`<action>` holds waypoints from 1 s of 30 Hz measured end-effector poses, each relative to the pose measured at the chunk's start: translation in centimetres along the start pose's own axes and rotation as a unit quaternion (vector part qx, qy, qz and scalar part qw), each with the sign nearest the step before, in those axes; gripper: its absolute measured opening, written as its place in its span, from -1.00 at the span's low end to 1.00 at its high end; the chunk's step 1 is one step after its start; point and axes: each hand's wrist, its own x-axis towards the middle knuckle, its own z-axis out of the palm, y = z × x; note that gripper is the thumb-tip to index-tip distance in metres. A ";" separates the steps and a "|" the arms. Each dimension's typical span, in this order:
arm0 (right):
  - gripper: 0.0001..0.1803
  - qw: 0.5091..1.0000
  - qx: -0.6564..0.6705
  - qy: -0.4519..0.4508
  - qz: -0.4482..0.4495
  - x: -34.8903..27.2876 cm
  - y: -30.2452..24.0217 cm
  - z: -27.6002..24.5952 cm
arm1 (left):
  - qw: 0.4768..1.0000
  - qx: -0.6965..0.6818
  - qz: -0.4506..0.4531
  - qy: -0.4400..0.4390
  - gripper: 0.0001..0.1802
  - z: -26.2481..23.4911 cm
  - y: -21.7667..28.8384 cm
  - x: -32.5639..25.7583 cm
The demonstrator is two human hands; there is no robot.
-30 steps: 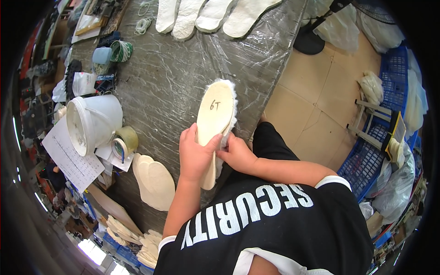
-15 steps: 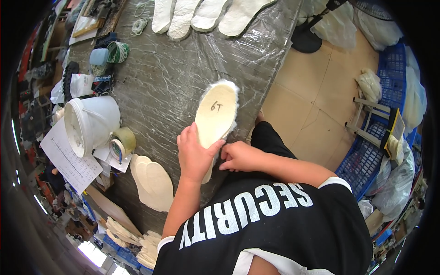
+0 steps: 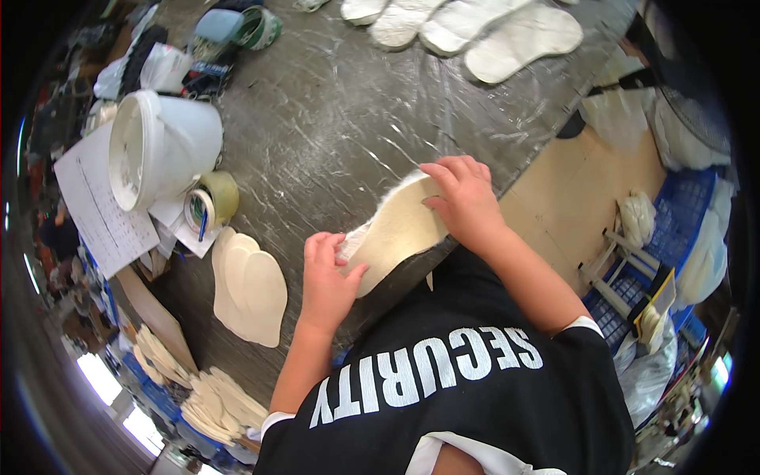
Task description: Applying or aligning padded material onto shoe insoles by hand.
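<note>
Gripping one cream insole (image 3: 400,229) at both ends: our left hand (image 3: 326,281) pinches its 7 o'clock end. Our right hand (image 3: 465,202) curls over the 1 o'clock end.

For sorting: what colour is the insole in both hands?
Cream insole, shown best in the head view.

1. Bare desk (image 3: 348,119) lay open ahead of the insole (image 3: 400,229), up to the row of white insoles (image 3: 475,32) at the far edge.
2. To the left stood a white bucket (image 3: 162,146) and a tape roll (image 3: 212,202), close together.
3. A stack of insoles (image 3: 249,289) lay just beside the left hand (image 3: 328,281).
4. To the right of the right hand (image 3: 467,202), the desk ended at the floor (image 3: 578,198).
</note>
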 end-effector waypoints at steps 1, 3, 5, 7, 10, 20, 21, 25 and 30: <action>-0.44 1.000 0.002 -0.011 -0.011 0.0 0.3 0.1 | 1.000 -0.004 -0.012 0.009 -0.43 -0.5 -0.8 -0.2; -0.48 0.998 0.049 0.020 0.019 -0.4 0.9 0.4 | 0.991 -0.044 -0.104 -0.069 -0.54 -1.2 -2.2 -0.9; -0.53 0.996 0.084 0.008 0.028 -0.6 0.9 0.2 | 0.989 -0.063 -0.128 -0.046 -0.60 -1.1 -2.4 -1.5; -0.54 0.999 -0.039 0.021 0.001 -0.4 0.4 -0.5 | 0.999 0.023 -0.042 -0.019 -0.66 -0.8 -2.9 -1.8; -0.48 0.988 -0.025 -0.080 -0.127 0.2 -2.5 -1.0 | 0.998 0.018 -0.056 -0.032 -0.74 -0.6 -2.9 -1.5; -0.53 0.882 -0.026 -0.276 -0.382 0.6 -6.6 4.0 | 0.981 -0.023 -0.171 0.092 -0.82 -0.2 -5.0 -2.5; -0.52 0.881 -0.017 -0.291 -0.373 0.9 -6.6 3.9 | 0.979 -0.025 -0.176 0.095 -0.82 -0.3 -5.6 -2.9; -0.47 0.890 -0.017 -0.288 -0.352 1.3 -6.2 3.9 | 0.951 -0.187 -0.245 0.023 -0.84 -0.8 -6.1 -3.5; -0.44 0.888 0.120 -0.275 -0.348 1.5 -6.1 2.8 | 0.908 -0.245 -0.329 0.088 -0.85 0.1 -7.5 -3.9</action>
